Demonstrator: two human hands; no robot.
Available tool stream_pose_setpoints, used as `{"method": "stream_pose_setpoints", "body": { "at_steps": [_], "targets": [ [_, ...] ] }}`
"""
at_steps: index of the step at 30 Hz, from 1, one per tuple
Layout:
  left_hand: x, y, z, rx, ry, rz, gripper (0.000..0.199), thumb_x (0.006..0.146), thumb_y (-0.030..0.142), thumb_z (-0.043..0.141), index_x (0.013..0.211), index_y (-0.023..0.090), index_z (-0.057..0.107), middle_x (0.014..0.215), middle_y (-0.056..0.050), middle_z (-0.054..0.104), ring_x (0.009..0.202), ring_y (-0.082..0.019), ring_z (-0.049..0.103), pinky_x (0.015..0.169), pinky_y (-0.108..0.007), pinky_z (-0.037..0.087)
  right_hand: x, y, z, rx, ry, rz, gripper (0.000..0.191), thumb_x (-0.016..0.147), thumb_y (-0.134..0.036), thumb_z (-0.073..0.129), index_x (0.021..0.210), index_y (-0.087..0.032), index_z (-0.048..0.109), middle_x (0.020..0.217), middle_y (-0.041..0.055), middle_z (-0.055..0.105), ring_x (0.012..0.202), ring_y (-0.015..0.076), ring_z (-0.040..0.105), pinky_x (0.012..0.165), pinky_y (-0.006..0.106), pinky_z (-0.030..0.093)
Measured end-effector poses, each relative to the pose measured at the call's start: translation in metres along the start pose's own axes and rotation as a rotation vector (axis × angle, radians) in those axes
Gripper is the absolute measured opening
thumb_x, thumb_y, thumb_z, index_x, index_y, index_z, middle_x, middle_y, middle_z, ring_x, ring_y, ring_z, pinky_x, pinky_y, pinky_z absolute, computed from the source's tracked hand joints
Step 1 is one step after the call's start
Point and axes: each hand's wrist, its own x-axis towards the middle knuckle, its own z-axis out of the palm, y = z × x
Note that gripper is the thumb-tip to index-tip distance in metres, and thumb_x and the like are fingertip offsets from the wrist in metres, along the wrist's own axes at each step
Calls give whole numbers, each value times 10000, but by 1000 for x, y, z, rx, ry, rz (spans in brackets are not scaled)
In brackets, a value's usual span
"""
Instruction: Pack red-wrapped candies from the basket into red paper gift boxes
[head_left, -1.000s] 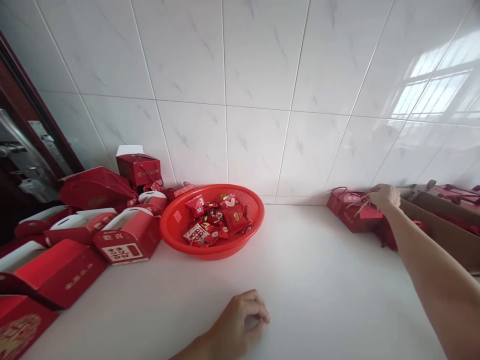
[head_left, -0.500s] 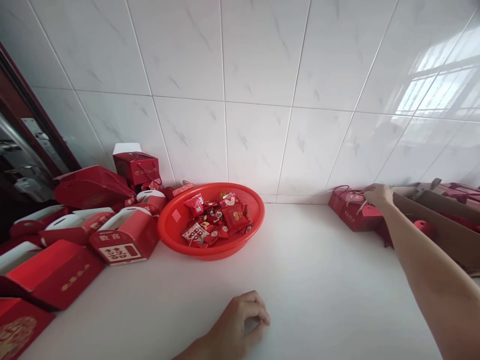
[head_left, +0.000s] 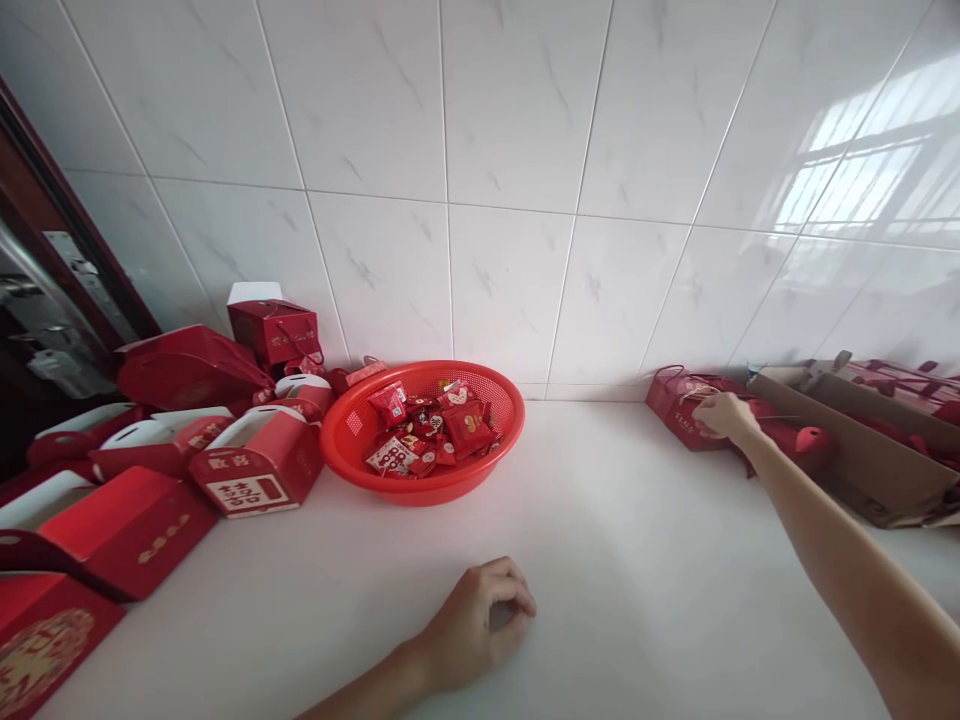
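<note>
My left hand (head_left: 484,622) rests on the white tabletop with its fingers curled towards the thumb and nothing in it. On the far right, my right hand (head_left: 721,417) is closed in a pinch in front of a small red gift box (head_left: 671,405) with a cord handle and gold lettering. What its fingertips hold is too small to make out. Further red packaging lies just behind that hand, partly hidden by it. Between the hands, further back, a red plastic basket (head_left: 409,490) holds several small red-wrapped sweets (head_left: 469,428).
Several red gift boxes (head_left: 259,460), some with open tops, crowd the left side. An open brown cardboard box (head_left: 874,460) with red items in it stands at the right. The tiled wall (head_left: 510,290) runs along the back; a dark door frame (head_left: 71,220) is at far left.
My right hand has come down and to the left, from the top of the gift box to its front. My left hand keeps its curled pose. The view has shifted slightly.
</note>
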Motion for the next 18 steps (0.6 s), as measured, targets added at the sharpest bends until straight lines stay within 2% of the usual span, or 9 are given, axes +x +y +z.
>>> {"method": "stream_pose_setpoints", "body": {
  "at_steps": [2, 4, 9, 12, 15, 18],
  "targets": [
    [0, 1, 0, 11, 8, 16, 153, 780, 121, 602, 812, 177, 740, 900, -52, 661, 813, -153, 638, 763, -257, 510, -13, 4, 9, 28, -115, 33, 164, 706, -60, 644, 579, -164, 640, 513, 29, 611, 472, 168, 605, 538, 274, 487],
    [1, 0, 1, 19, 14, 29, 156, 776, 114, 599, 810, 174, 739, 900, -53, 661, 814, -153, 640, 767, -257, 511, -22, 8, 15, 45, -164, 42, 160, 732, -67, 643, 602, -160, 637, 529, 32, 612, 485, 172, 609, 549, 283, 497],
    [2, -2, 1, 29, 19, 40, 156, 768, 107, 604, 811, 171, 740, 910, -54, 666, 806, -149, 643, 758, -250, 515, -25, 10, 20, 9, -146, 63, 151, 756, -57, 607, 647, -155, 643, 542, 30, 578, 552, 202, 631, 608, 313, 494],
    [2, -4, 2, 29, 26, 50, 156, 763, 107, 611, 818, 169, 743, 913, -55, 670, 803, -149, 646, 749, -247, 519, -25, 9, 19, -7, -172, 80, 139, 746, -71, 598, 641, -148, 644, 538, 36, 577, 520, 203, 629, 592, 317, 493],
    [4, -6, 4, 42, 59, 83, 162, 743, 99, 619, 804, 162, 755, 895, -60, 680, 795, -152, 654, 744, -250, 523, -30, 2, 22, 12, -229, 53, 118, 719, -72, 603, 632, -143, 641, 535, 54, 596, 495, 211, 629, 560, 323, 497],
    [5, -10, 7, 75, 79, 112, 150, 723, 105, 649, 789, 166, 769, 882, -59, 699, 801, -161, 668, 774, -267, 535, -46, -18, 33, 93, -305, -56, 63, 721, -99, 623, 679, -140, 646, 592, 87, 653, 533, 206, 655, 554, 298, 509]
  ]
}}
